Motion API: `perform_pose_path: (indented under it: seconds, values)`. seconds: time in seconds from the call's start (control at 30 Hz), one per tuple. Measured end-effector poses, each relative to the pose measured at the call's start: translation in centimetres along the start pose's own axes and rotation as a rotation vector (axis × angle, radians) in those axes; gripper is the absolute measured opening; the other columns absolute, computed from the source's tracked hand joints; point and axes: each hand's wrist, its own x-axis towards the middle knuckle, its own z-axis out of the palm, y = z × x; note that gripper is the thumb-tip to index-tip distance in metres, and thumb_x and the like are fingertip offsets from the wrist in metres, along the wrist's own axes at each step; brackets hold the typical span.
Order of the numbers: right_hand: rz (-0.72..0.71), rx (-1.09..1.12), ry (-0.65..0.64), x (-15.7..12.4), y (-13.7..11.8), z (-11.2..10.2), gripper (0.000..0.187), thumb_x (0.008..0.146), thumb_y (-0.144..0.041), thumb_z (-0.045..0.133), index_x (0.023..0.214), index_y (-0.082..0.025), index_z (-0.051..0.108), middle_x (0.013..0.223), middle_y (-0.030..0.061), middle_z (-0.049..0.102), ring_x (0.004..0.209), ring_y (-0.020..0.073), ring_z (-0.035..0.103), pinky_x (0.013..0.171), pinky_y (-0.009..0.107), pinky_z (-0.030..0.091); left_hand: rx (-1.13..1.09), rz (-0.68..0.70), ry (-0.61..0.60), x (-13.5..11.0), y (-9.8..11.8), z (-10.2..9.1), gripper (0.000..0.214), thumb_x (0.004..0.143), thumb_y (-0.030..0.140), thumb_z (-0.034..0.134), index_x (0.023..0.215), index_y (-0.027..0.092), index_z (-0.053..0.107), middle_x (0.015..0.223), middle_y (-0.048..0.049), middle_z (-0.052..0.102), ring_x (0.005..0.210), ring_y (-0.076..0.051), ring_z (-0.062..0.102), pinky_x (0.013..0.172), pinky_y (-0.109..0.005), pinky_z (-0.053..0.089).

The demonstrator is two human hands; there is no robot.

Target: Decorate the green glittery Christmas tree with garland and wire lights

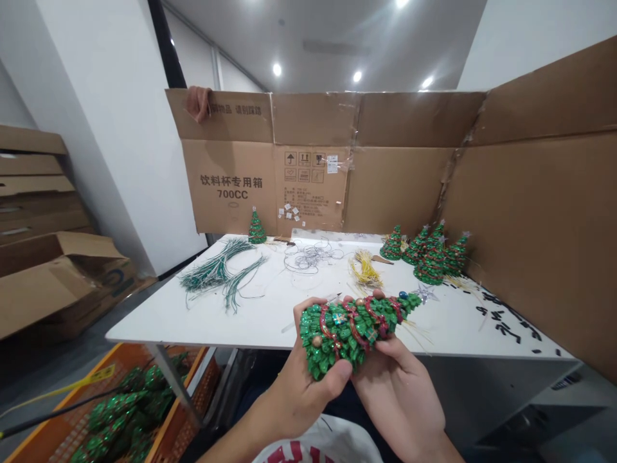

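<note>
Green glittery Christmas-tree ornament [349, 331], wound with red tinsel and dotted with a gold bead and a small blue ball, lies on its side over the front edge of a white rectangular surface [250, 325], its narrow tip pointing right. Both hands hold it in a closed grip: the left hand [308, 386] wraps the wide end, thumb pressed on the glitter, and the right hand [393, 392] cups the middle from below. Pale straw strands [414, 331] fan out just beside the tip, and a silver star [427, 294] lies near it on the surface.

Farther back stand a cluster of four similar green trees [431, 257] and a lone small one [257, 228]. Between them lie bundled green wires [216, 270], a tangle of thin silver wire [308, 257] and a bunch of yellow strands [365, 270]. An orange plastic crate [116, 392] of green trees sits on the floor, lower left, and a brown cardboard wall [308, 161] rises behind the surface.
</note>
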Motion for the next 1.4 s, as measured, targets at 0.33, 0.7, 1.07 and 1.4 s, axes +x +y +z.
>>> perform_pose_path:
  seconds: [0.33,0.7,1.07,1.4]
  values:
    - [-0.01,-0.014,0.015,-0.1,-0.03,0.43,0.061,0.073,-0.021,0.084,0.131,-0.042,0.079,0.132,-0.0044,0.083,0.124,0.0268,0.077,0.128,0.054,0.045,-0.032,-0.007,0.014,-0.07,0.17,-0.05,0.06,0.108,0.061,0.054,0.157,0.026,0.054,0.163,-0.0124,0.034,0.153,-0.037,0.044,0.137,-0.054,0.031]
    - [-0.023,-0.065,-0.005,-0.14,-0.04,0.57,0.055,0.075,-0.025,0.081,0.128,-0.04,0.08,0.134,-0.0036,0.082,0.13,0.0295,0.074,0.126,0.057,0.047,-0.026,-0.054,0.004,-0.3,-0.19,-0.01,0.065,0.108,0.063,0.055,0.159,0.022,0.05,0.165,-0.0142,0.038,0.159,-0.038,0.036,0.138,-0.054,0.026]
    - [-0.013,-0.03,-0.002,-0.08,0.02,0.33,0.056,0.075,-0.023,0.082,0.128,-0.041,0.08,0.133,-0.0043,0.083,0.125,0.0285,0.076,0.126,0.056,0.047,-0.093,-0.042,0.008,-0.12,0.12,0.19,0.064,0.107,0.061,0.057,0.158,0.024,0.047,0.164,-0.0143,0.035,0.156,-0.036,0.043,0.137,-0.053,0.029]
    - [-0.019,-0.037,-0.013,0.01,0.06,0.13,0.058,0.076,-0.023,0.082,0.131,-0.043,0.079,0.133,-0.0045,0.083,0.124,0.0275,0.077,0.126,0.055,0.046,-0.027,-0.02,0.029,-0.12,-0.09,0.1,0.063,0.107,0.061,0.056,0.156,0.022,0.054,0.16,-0.0145,0.04,0.153,-0.035,0.044,0.137,-0.052,0.029]
